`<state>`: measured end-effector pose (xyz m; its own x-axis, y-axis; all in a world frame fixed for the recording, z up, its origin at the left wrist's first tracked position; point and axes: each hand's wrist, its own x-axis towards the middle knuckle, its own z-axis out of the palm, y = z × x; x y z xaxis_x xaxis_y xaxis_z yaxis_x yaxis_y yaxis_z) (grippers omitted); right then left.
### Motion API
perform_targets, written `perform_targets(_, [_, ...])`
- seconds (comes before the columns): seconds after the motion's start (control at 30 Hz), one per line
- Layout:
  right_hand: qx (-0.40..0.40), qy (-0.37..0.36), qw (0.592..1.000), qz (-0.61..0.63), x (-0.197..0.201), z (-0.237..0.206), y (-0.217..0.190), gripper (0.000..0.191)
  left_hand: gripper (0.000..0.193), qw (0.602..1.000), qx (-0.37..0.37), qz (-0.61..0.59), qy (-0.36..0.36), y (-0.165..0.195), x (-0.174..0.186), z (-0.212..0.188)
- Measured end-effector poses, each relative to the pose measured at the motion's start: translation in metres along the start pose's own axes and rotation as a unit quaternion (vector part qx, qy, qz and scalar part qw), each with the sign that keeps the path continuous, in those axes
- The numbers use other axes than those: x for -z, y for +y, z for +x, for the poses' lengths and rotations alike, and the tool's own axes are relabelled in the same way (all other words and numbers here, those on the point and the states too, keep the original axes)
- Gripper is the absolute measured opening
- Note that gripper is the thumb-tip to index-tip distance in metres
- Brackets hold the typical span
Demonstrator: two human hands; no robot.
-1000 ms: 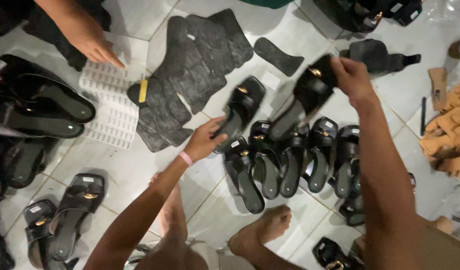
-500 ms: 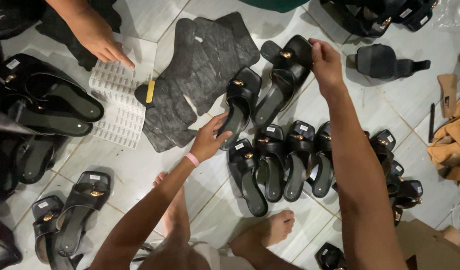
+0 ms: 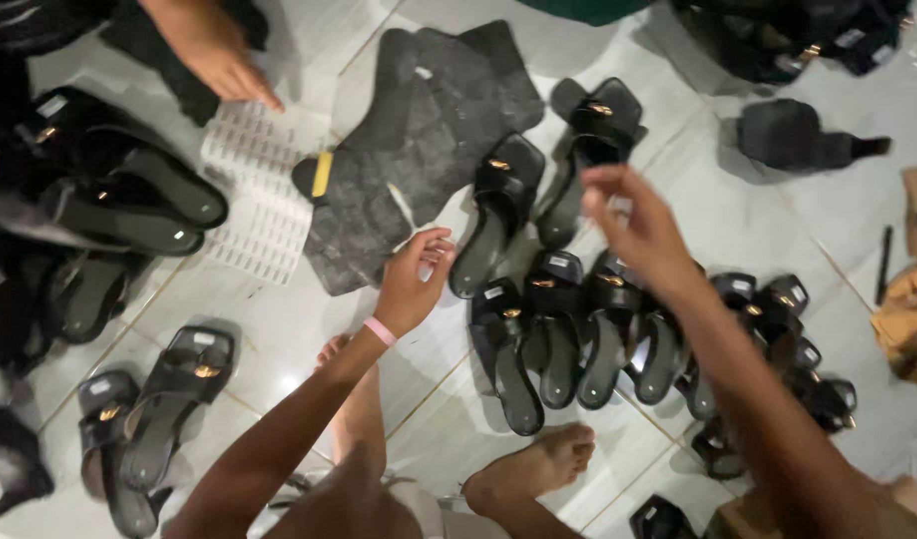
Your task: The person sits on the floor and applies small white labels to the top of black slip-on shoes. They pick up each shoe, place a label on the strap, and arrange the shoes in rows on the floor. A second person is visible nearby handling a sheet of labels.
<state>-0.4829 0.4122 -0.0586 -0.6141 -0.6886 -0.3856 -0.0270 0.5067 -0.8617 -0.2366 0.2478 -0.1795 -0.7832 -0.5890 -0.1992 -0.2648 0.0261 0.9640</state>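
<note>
My left hand (image 3: 411,287), with a pink band at the wrist, hovers with curled fingers just left of the heel of a black sandal with a gold buckle (image 3: 498,208); nothing shows in it. My right hand (image 3: 633,228) is raised over the floor with its fingers loosely bunched and apart from a second black sandal (image 3: 590,148), which lies beside the first. Below both hands lies a row of several black sandals (image 3: 563,334), some with white labels on the insoles.
Another person's hand (image 3: 214,55) touches a white label sheet (image 3: 247,195) at upper left. Dark grey sole sheets (image 3: 424,120) lie in the middle. More black sandals lie left (image 3: 169,394) and right (image 3: 778,329). My bare foot (image 3: 538,464) rests at the bottom. Brown pieces (image 3: 913,299) lie right.
My right hand carried a black sandal up, set it down beside the other sandal and let go of it. My left hand drew back from the first sandal.
</note>
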Motion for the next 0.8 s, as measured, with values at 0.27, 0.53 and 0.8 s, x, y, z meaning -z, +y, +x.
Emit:
perform_targets(0.27, [0.4,-0.306,0.855,0.128,-0.124,-0.129,-0.185,0.034,0.021,0.994,-0.023,0.022,0.108,-0.023,-0.002,-0.013])
perform_targets(0.53, [0.049,-0.507,0.819,0.263,-0.175,-0.161,-0.121,0.039,0.015,0.966,-0.095,0.075,0.229,-0.013,0.068,0.009])
perform_targets(0.8, [0.062,-0.334,0.94,-0.015,-0.045,-0.128,-0.114,0.055,0.069,0.848,-0.095,0.458,0.249,-0.026,0.232,0.095])
